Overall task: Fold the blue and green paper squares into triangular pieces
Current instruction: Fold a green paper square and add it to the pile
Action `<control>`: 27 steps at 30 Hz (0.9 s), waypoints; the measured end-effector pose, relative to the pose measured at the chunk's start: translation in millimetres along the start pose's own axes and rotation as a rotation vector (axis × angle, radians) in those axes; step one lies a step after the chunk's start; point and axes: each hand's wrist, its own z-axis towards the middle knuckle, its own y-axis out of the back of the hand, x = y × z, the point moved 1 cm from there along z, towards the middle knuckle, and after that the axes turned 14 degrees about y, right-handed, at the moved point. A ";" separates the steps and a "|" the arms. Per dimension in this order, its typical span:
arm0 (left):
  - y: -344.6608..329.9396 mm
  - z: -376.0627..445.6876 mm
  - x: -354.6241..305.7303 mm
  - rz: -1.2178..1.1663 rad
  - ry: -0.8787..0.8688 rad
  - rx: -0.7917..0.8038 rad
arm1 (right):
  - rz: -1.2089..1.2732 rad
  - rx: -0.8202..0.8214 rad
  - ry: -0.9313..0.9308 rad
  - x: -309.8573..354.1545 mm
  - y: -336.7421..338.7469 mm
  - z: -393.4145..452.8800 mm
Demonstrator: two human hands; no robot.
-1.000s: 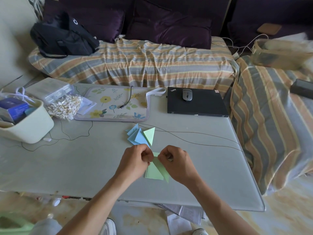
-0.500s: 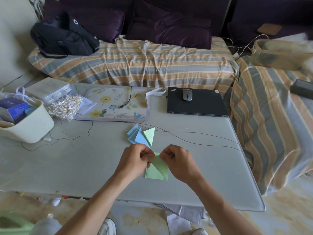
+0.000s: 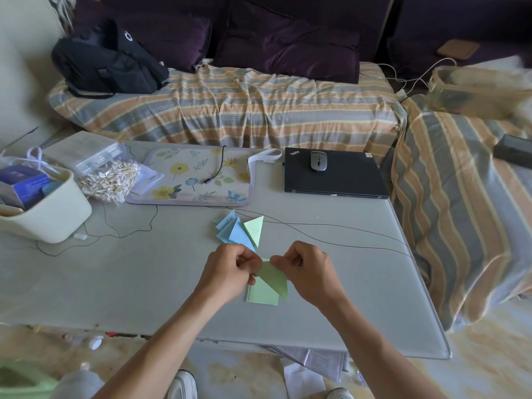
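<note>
Your left hand and right hand pinched top corner of folded green paper triangle; long edge ran down-right, over flat green paper square on tabletop.

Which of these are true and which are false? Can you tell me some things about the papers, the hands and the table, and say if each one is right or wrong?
1. Both hands are holding a green paper. True: the left hand and the right hand each pinch the green paper piece at its top.
2. The finished pile holds only blue triangles. False: the pile has blue triangles and one green triangle.
3. A computer mouse sits on the closed laptop. True: the mouse lies on its lid.
4. The flowery mat is on the striped sofa. False: it lies on the table.
5. Flat green squares lie under the hands. True.
</note>
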 end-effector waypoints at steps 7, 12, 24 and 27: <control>4.7 1.4 -0.1 -0.103 0.040 -0.028 | 0.240 -0.013 -0.105 -6.3 -1.5 0.3; 3.7 1.8 -3.1 -0.225 0.059 -0.072 | 0.067 -0.099 0.387 -3.4 -11.2 -4.8; 0.4 -0.3 -5.5 -0.074 -0.116 -0.014 | -0.064 -0.162 0.458 -7.8 -12.8 -3.9; 0.0 2.0 -4.0 0.052 -0.250 -0.132 | -0.042 -0.132 0.447 -7.6 -13.6 -4.1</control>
